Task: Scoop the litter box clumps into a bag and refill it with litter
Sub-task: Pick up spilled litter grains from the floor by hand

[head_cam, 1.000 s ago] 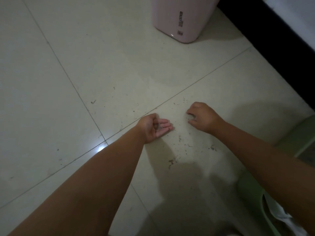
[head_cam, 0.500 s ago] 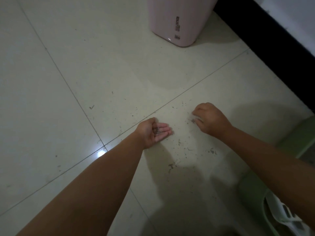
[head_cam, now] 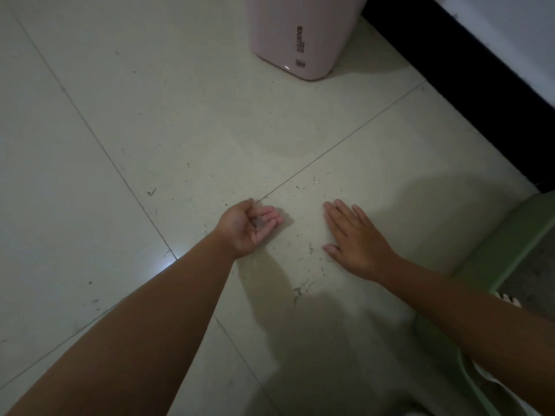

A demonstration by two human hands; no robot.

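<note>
Head view, comparing against half a second back: right hand [head_cam: 357, 238] going from curled and picking at the floor to lying flat, palm down, fingers straight and spread on the tile [head_cam: 120, 85]. Left hand [head_cam: 250, 225] staying palm up, fingers loosely cupped around a small dark pile of grains [head_cam: 259, 222], resting low by the grout line, same spot as before. Camera shifting slightly, bin [head_cam: 303, 34] sitting a bit more to the left of the picture.

Reading it as stray-litter cleanup: flattening the right hand probably preparing to sweep loose specks [head_cam: 310, 250] toward the cupped left. Scooping and refilling not visible here, so judging progress as side work, not the main steps. Specks lying between and just below the two hands, thicker near the right thumb.

Litter box [head_cam: 492, 259]: only a green rim showing at the right edge, partly hidden by the right forearm; contents too dark to tell. Something white [head_cam: 507, 298] poking out beside the forearm near the rim, possibly a scoop, cannot tell. No bag seen.

Counting: two hands, one pink bin at top, one green box rim, one palmful of grains, specks on floor too many and too small to count, four tiles meeting near the left forearm.
</note>
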